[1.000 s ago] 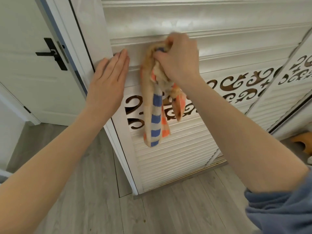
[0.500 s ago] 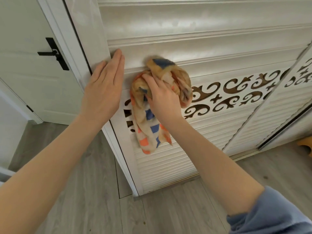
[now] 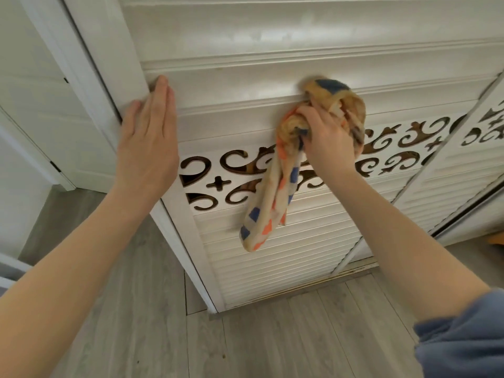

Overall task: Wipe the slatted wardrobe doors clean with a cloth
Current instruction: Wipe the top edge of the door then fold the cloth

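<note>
Right hand [image 3: 328, 137] grips the bunched cloth [image 3: 275, 192], pressing it against a slat of the wardrobe door [image 3: 286, 257]; the cloth's tail hangs below the grip. Left hand [image 3: 146, 143], well left of the grip, lies flat on the door, fingers straight.

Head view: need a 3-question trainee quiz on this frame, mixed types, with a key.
1. True or false: the left hand lies flat, fingers straight, on the wardrobe door.
2. The right hand holds the cloth how? A: bunched, with a tail hanging down. B: spread flat under the palm. C: pinched by one corner, away from the door.
3. Fill in: the cloth's tail hangs across the cutout band and onto the fine ___ below.

Key: 1 true; 2 A; 3 slats.
</note>
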